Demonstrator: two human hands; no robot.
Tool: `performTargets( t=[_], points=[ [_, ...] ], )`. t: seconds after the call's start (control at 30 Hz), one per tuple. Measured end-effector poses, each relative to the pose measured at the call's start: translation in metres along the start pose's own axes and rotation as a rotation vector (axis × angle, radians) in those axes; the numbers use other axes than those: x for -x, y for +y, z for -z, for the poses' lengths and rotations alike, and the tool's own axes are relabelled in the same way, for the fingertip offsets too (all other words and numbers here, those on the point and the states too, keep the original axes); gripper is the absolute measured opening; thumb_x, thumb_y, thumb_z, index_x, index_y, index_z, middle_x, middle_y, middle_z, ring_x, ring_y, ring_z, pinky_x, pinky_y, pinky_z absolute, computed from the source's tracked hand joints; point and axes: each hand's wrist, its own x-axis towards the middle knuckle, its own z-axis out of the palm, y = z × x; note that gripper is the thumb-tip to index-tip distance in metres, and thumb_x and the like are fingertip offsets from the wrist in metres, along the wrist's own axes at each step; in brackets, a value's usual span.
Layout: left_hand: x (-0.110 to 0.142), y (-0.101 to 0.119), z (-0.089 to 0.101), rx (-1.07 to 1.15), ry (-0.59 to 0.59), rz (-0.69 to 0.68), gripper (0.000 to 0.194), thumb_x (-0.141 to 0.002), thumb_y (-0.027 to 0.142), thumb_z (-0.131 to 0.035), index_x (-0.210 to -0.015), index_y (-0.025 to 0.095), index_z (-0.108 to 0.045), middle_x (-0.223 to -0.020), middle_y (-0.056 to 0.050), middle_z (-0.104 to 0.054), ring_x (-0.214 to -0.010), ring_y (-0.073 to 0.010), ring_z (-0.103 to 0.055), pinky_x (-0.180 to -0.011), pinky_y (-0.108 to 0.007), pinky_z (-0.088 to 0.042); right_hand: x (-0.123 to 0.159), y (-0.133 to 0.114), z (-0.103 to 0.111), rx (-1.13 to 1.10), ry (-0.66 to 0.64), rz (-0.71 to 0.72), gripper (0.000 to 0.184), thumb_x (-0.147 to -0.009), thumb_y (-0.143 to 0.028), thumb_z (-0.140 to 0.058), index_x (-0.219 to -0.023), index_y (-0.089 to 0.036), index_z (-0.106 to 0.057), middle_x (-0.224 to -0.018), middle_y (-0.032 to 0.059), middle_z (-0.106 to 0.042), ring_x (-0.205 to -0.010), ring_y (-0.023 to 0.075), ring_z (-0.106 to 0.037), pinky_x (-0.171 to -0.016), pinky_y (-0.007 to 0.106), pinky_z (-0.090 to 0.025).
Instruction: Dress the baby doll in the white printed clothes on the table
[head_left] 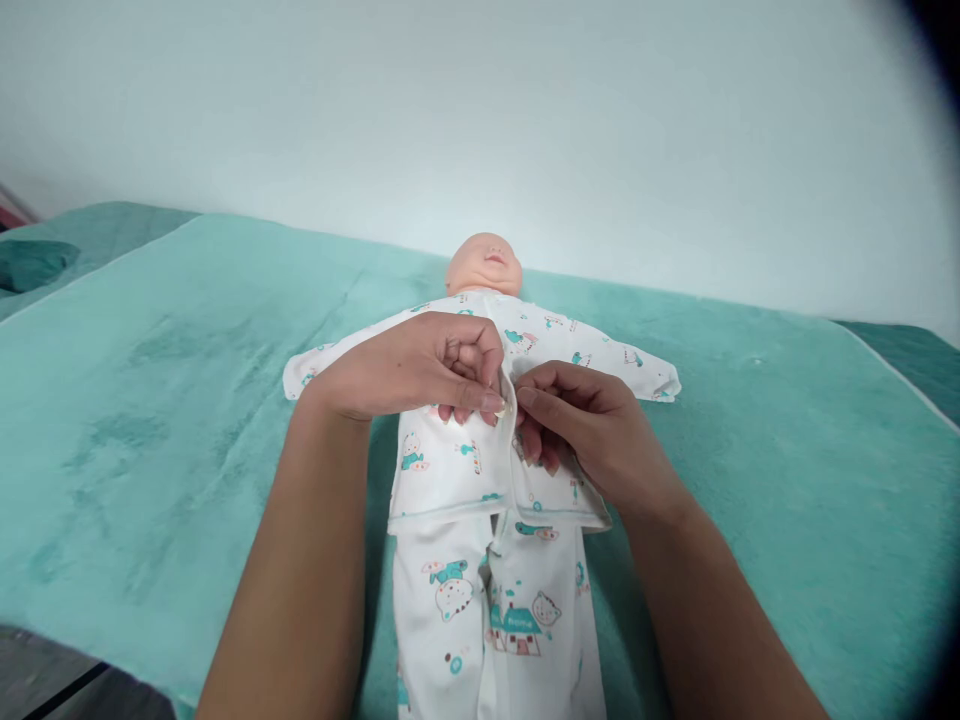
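Observation:
A baby doll (486, 262) lies on its back, head away from me and both arms spread. It wears a white printed baby shirt (442, 470) and matching trousers (517, 600). My left hand (442, 365) is closed, thumb and fingers pinching the shirt's front edge at mid-chest. Just to its right, my right hand (574, 415) pinches the other side of the same front opening. The two pinches nearly meet. Whatever fastening lies between the fingertips is too small to make out. Below my hands the front edges hang slightly apart at the hem.
A turquoise towel-like cloth (187, 430) covers the surface under the doll. Behind it rises a pale wall (480, 110). A darker green cloth (900, 360) shows at the right edge, and a dark green patch (34, 265) at the far left. Grey floor appears at the lower left.

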Motion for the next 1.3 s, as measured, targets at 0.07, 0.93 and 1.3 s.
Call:
performTargets(
  t=[0.07, 0.93, 1.3],
  points=[
    [0.0, -0.001, 0.0, 0.013, -0.005, -0.007, 0.019, -0.077, 0.023, -0.076, -0.078, 0.018, -0.058, -0.069, 0.001, -0.069, -0.059, -0.0079, -0.061, -0.053, -0.019, -0.048, 0.0, 0.0, 0.0, -0.006, -0.005, -0.001, 0.022, -0.092, -0.037, -0.068, -0.083, -0.018, -0.067, -0.056, -0.002, -0.064, -0.046, 0.008, -0.053, -0.044, 0.02, -0.041],
    [0.0, 0.007, -0.005, -0.096, 0.045, 0.075, 0.023, -0.077, 0.034, -0.077, -0.083, 0.02, -0.059, -0.064, 0.001, -0.065, -0.064, -0.0122, -0.066, -0.052, -0.02, -0.048, 0.004, -0.001, 0.0, 0.187, -0.02, 0.013, 0.016, -0.085, -0.025, -0.071, -0.096, -0.023, -0.059, -0.063, -0.0073, -0.055, -0.052, 0.0075, -0.051, -0.047, 0.02, -0.042],
    [0.002, 0.005, -0.003, -0.098, 0.022, 0.046, 0.013, -0.079, 0.022, -0.07, -0.088, 0.021, -0.06, -0.067, 0.002, -0.065, -0.062, -0.0107, -0.065, -0.054, -0.02, -0.049, 0.003, 0.0, 0.0, 0.161, -0.024, 0.024, 0.017, -0.086, -0.025, -0.072, -0.091, -0.023, -0.056, -0.064, -0.0079, -0.053, -0.05, 0.0061, -0.05, -0.044, 0.018, -0.04]
  ],
)
